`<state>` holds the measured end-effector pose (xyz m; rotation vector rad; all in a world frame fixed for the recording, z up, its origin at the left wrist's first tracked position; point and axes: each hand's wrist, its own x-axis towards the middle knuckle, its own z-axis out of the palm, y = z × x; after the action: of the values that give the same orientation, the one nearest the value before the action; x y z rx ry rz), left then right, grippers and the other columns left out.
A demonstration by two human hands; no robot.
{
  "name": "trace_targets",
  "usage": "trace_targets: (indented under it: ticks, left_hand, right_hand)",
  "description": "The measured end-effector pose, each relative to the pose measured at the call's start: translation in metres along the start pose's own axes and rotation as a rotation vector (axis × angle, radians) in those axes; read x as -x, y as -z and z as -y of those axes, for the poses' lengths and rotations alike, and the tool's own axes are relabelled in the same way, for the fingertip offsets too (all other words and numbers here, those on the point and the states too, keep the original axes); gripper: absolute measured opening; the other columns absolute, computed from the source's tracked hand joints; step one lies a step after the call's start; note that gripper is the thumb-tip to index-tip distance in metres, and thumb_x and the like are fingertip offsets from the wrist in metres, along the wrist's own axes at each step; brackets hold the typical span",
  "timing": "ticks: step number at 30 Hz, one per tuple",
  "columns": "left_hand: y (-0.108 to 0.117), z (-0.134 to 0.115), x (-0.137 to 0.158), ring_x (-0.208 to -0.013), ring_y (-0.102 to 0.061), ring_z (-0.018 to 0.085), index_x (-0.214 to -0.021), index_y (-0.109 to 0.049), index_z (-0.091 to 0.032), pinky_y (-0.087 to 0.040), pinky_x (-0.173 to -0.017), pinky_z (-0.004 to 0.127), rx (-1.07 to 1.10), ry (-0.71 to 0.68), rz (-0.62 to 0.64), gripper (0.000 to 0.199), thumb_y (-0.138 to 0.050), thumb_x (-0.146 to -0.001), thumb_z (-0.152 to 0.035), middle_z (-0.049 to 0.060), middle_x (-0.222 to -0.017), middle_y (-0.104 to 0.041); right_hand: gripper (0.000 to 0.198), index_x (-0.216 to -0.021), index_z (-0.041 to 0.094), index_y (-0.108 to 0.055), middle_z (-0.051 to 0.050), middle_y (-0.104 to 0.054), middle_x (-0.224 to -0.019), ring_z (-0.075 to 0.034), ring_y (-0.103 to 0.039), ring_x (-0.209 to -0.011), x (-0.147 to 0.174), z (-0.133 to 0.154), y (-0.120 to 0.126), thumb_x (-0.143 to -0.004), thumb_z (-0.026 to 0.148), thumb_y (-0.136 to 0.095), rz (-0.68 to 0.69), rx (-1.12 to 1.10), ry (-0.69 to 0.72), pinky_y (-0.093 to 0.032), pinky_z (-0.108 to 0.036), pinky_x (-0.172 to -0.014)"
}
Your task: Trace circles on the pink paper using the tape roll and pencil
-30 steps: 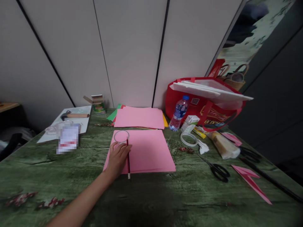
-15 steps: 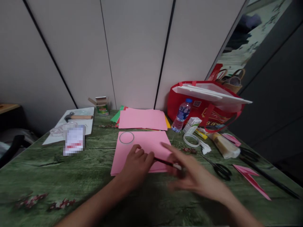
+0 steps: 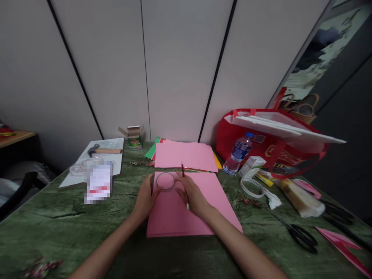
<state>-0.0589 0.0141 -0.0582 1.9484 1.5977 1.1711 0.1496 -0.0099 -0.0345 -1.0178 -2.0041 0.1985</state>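
A thin round ring (image 3: 165, 189) lies flat near the upper left corner of the pink paper (image 3: 186, 224). My left hand (image 3: 145, 197) rests at the paper's left edge, fingers apart, its thumb at the ring's lower left side. Across from it, my right hand (image 3: 194, 193) has its fingertips close to the ring's right side; whether they touch is hard to see. A dark red pencil (image 3: 183, 169) with a pale end is held in that hand, slanting up between the fingers. Behind lies a second stack of pink sheets (image 3: 186, 155) over coloured ones.
On the right are a water bottle (image 3: 238, 155), a red bag (image 3: 229, 130), a roll of white tape (image 3: 247, 190), scissors (image 3: 302, 236) and folded pink paper (image 3: 343, 248). On the left are a hammer (image 3: 109, 150) on a white board and a small opened box (image 3: 134, 141).
My left hand has let go of the pencil and moved left to the ring. My right hand has come in over the paper with the pencil. The view has shifted slightly.
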Motion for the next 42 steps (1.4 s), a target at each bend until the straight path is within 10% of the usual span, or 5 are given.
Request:
trace_targets:
  ticks: [7,19,29,42]
  left_hand:
    - [-0.003,0.019,-0.004,-0.087,-0.068,0.021,-0.122,-0.043,-0.011,-0.055,-0.078,0.038,0.326,0.255,-0.054,0.048,-0.054,-0.075,-0.018,0.015,-0.102,-0.066]
    - [-0.007,0.005,0.018,-0.081,-0.069,0.018,-0.113,-0.044,-0.014,-0.056,-0.075,0.036,0.483,0.230,0.097,0.043,-0.054,-0.071,-0.010,0.011,-0.097,-0.068]
    - [-0.028,-0.027,0.026,-0.107,-0.052,0.025,-0.092,-0.059,-0.012,-0.048,-0.087,0.044,-0.470,-0.511,0.056,0.021,-0.042,-0.082,-0.004,0.013,-0.104,-0.058]
    - [-0.040,-0.022,0.034,-0.099,-0.057,0.025,-0.102,-0.060,-0.013,-0.043,-0.091,0.045,-0.656,-0.687,0.152,0.027,-0.044,-0.082,-0.005,0.011,-0.102,-0.064]
  right_hand:
    - [0.042,-0.125,0.020,-0.048,-0.015,-0.040,-0.142,-0.033,-0.023,-0.136,-0.010,-0.021,-0.027,-0.086,0.033,-0.053,0.472,0.232,-0.025,-0.022,-0.062,-0.103]
    - [0.028,-0.112,0.019,-0.054,-0.015,-0.044,-0.139,-0.034,-0.019,-0.138,0.017,-0.010,-0.007,-0.086,0.029,-0.052,0.483,0.187,-0.081,-0.017,-0.063,-0.104]
    - [0.014,-0.096,0.020,-0.060,-0.012,-0.063,-0.114,-0.024,-0.058,-0.110,0.021,-0.027,-0.013,-0.082,0.018,-0.057,0.224,-0.061,-0.053,-0.036,-0.050,-0.101]
    - [0.015,-0.097,0.020,-0.064,-0.012,-0.065,-0.109,-0.023,-0.061,-0.105,0.023,-0.026,-0.014,-0.085,0.021,-0.056,0.132,-0.232,-0.129,-0.051,-0.038,-0.089]
